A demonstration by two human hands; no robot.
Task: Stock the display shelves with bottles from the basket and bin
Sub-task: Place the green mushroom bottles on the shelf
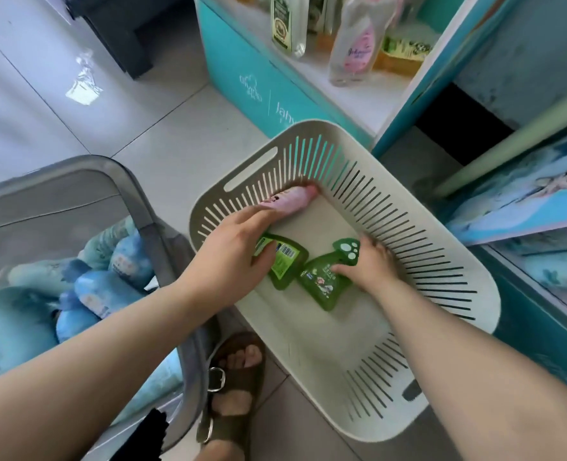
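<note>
A cream slotted basket (442,281) lies on the floor below the teal display shelf (362,94). Inside it lie two green bottles and a pink bottle (295,201). My left hand (235,247) reaches into the basket and grips the left green bottle (285,264), with the pink bottle just beyond its fingers. My right hand (368,264) grips the right green bottle (322,284) near its paw-print cap. Both bottles still lie on the basket's bottom. At the left stands a grey clear bin (162,221) holding several blue bottles (109,291).
The shelf holds a clear bottle with a pink label (355,44), a green-labelled bottle (285,24) and an orange one (398,54). A lower teal shelf (541,287) stands at the right. My sandalled foot (232,387) is between bin and basket. A plastic wrapper (84,81) lies on the tiles.
</note>
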